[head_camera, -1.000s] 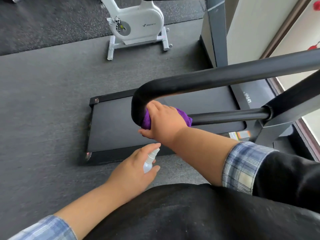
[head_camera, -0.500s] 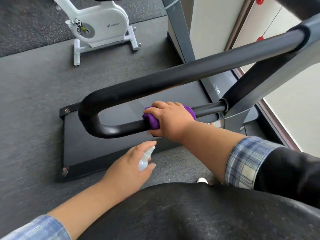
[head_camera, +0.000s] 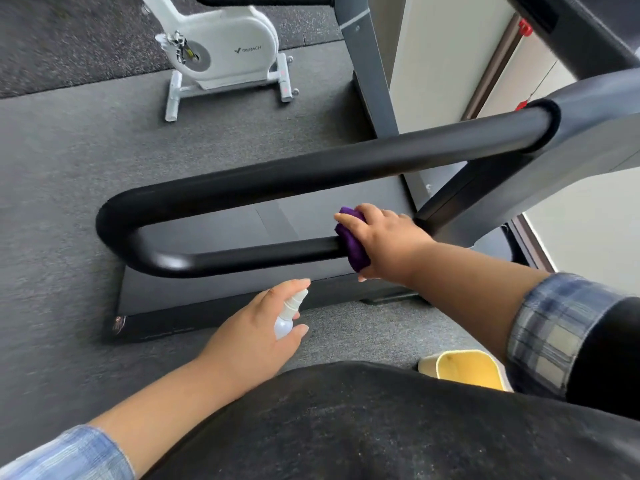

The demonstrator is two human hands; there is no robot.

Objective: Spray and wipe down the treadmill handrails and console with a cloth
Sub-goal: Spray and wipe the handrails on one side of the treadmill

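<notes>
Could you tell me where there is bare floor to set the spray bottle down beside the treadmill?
Bare grey floor lies left of the treadmill deck, short of the white exercise bike. It is crowded on the right, by the yellow bin and the upright.

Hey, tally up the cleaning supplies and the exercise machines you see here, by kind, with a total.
Purple cloths: 1, the purple cloth, gripped by the right hand on the handrail
Spray bottles: 1, the spray bottle, in the left hand
Treadmills: 1, the treadmill
Exercise bikes: 1, the white exercise bike
Total: 4
</notes>
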